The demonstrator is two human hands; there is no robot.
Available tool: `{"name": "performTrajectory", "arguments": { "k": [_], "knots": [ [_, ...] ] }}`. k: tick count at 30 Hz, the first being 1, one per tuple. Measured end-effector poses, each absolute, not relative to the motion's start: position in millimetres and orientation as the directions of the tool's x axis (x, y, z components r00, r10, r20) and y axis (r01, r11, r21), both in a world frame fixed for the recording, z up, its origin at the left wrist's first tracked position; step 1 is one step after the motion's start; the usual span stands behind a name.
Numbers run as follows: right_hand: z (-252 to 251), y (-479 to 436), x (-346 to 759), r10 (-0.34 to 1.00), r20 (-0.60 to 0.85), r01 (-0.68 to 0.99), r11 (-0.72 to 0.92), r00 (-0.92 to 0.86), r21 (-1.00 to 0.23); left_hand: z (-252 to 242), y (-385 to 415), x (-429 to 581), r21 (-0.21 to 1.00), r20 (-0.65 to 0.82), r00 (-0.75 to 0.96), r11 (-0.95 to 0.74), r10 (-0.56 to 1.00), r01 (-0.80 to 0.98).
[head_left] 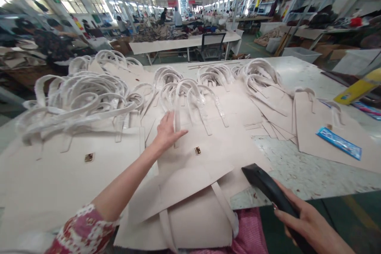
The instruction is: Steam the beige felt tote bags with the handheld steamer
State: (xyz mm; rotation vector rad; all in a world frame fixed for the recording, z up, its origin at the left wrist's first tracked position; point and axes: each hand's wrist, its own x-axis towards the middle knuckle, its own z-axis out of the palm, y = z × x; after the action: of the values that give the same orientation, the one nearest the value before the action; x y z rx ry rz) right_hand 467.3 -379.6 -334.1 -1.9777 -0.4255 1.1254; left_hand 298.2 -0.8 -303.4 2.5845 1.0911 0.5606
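Observation:
My left hand point(166, 131) lies flat with fingers stretched out on a beige bag panel point(190, 166) that has white handle straps and a small gold clasp point(197, 150). My right hand point(309, 224) is closed around a black handheld tool point(269, 188), held low beside the table's front edge. Another beige panel point(190, 222) with a strap hangs over the table edge toward my lap.
Stacks of beige bag panels with looped white handles point(86, 95) cover the table point(297, 166). A blue packet point(339, 143) lies on a panel at right. A yellow box point(357, 89) sits at far right. Other people work at tables behind.

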Motion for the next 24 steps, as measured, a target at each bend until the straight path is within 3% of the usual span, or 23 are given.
{"name": "performTrajectory", "arguments": {
  "k": [2,3,5,7,12,14,19,24],
  "knots": [
    [-327.9,-379.0,471.8,0.616,-0.545,-0.037,-0.643,0.569,-0.765,-302.1,-35.4,267.7,0.343,0.33,0.653,-0.731,0.682,0.59],
    [-322.1,-376.5,475.0,0.616,-0.53,-0.004,-0.65,0.583,-0.76,-306.7,-57.3,254.4,0.314,0.318,0.739,-0.801,0.594,0.509],
    [-306.4,-365.6,480.8,0.642,-0.493,0.067,-0.645,0.587,-0.761,-325.7,-103.5,234.8,0.295,0.161,0.907,-0.896,0.388,0.331],
    [-288.6,-346.6,482.3,0.707,-0.484,0.128,-0.622,0.516,-0.773,-352.1,-141.9,225.0,0.293,0.037,0.955,-0.917,0.296,0.272],
    [-265.3,-282.2,460.5,0.815,-0.574,0.252,-0.574,0.084,-0.779,-395.0,-168.9,221.3,0.272,0.107,0.939,-0.917,0.328,0.29],
    [-266.8,-260.5,449.5,0.817,-0.576,0.3,-0.547,-0.01,-0.781,-396.3,-165.2,220.5,0.293,0.145,0.935,-0.917,0.323,0.271],
    [-274.7,-243.4,437.4,0.812,-0.582,0.332,-0.559,0.037,-0.76,-391.1,-164.0,221.1,0.359,0.142,0.931,-0.894,0.337,0.269],
    [-282.1,-262.8,439.7,0.832,-0.552,0.348,-0.534,0.054,-0.77,-360.7,-159.7,197.6,0.399,0.037,0.958,-0.883,0.285,0.248]
  ]
}}
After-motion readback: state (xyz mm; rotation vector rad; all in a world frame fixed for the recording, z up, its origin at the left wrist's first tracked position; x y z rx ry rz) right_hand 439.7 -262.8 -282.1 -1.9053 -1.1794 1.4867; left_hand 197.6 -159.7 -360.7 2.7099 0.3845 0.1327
